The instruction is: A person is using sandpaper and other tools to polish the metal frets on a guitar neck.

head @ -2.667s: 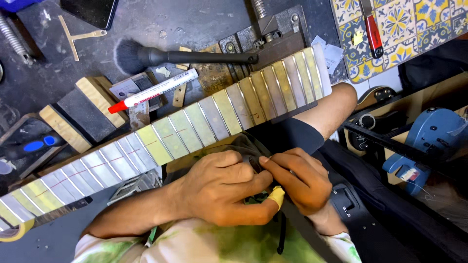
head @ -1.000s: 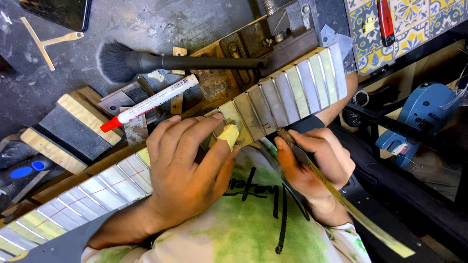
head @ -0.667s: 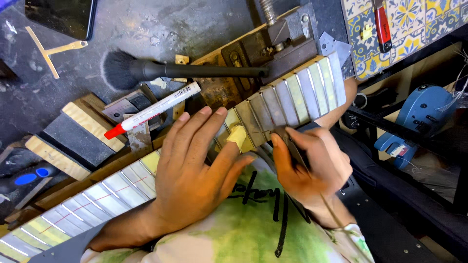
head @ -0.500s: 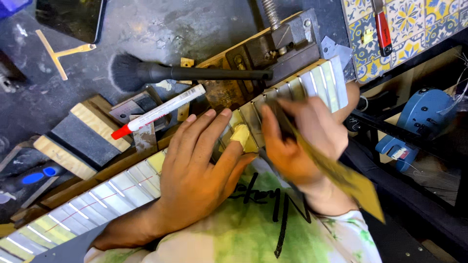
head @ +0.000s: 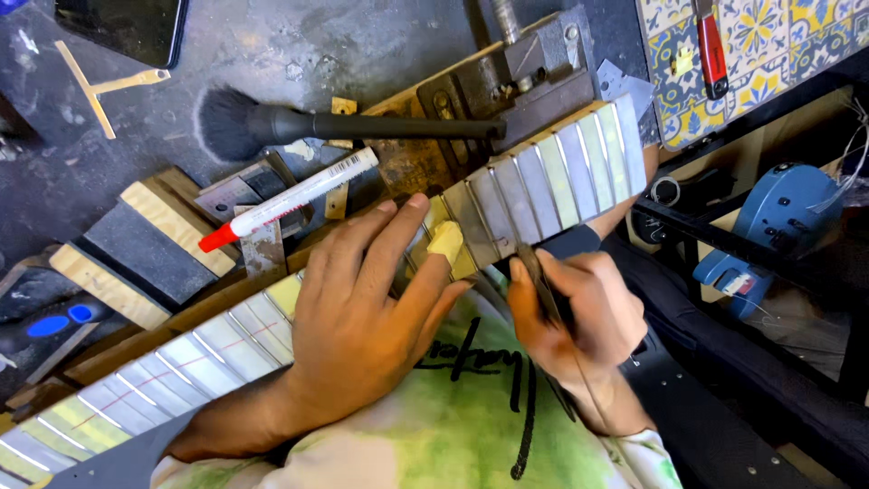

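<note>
Workpiece: guitar neck point(head: 543, 181), lying diagonally across the bench from lower left to upper right, fretboard up; the spaces between frets are masked with strips of pale tape.
Left hand point(head: 362, 317): flat on the fretboard near mid-length, fingers spread apart, pinning the neck down; a taped fingertip point(head: 445, 243) rests on the board.
Right hand point(head: 579, 312): fingers closed around a thin flat metal tool point(head: 541, 281), tip touching a fret at the near edge of the neck.
Progress: masking appears complete along the whole visible neck; work on the frets is judged to be in hand at one fret near the middle. Which frets are finished cannot be told.
Surface: dark, scuffed workbench point(head: 299, 45), dusty.
Near items: black dusting brush point(head: 272, 127), white marker with red cap point(head: 290, 199), wood-backed sanding blocks point(head: 136, 240), metal clamp fixture point(head: 543, 63).
Room: patterned blue-and-yellow tile point(head: 769, 45) at upper right; blue power tool point(head: 778, 217) on a lower shelf.
</note>
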